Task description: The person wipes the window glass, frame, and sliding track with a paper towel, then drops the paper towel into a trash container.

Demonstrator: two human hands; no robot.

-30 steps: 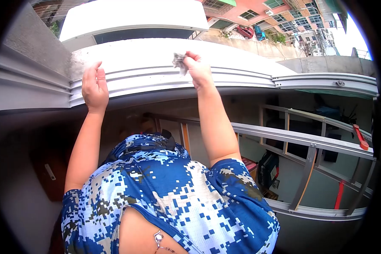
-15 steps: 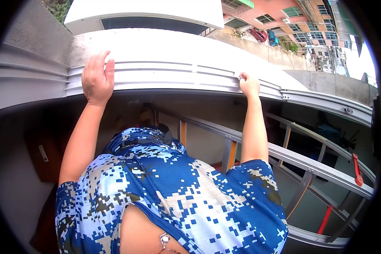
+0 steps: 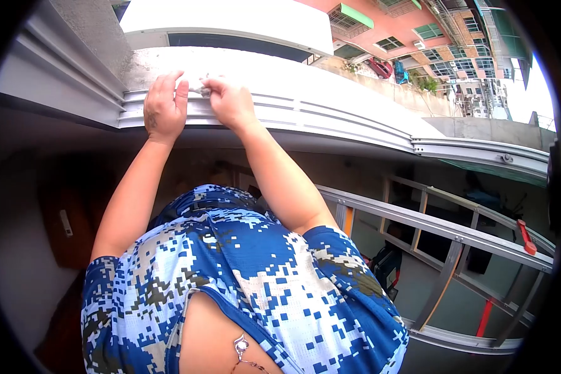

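Observation:
My left hand (image 3: 164,107) lies flat on the grey aluminium window track (image 3: 330,121), near its left corner, fingers pointing up and holding nothing. My right hand (image 3: 229,101) is right beside it, almost touching, closed on a small grey-white rag (image 3: 199,88). Only a scrap of the rag shows between the two hands, pressed on the track's upper grooves. Both arms reach up and forward from my blue camouflage shirt (image 3: 243,274).
Beyond the track lies a pale concrete ledge (image 3: 274,68), with buildings and a street far below. An aluminium ladder (image 3: 442,227) with red catches slants across the room at the right. A dark wooden piece (image 3: 65,224) stands at the left.
My right hand has swept left along the track with the rag, from the right part of the rail to beside my left hand. The view has shifted right a little.

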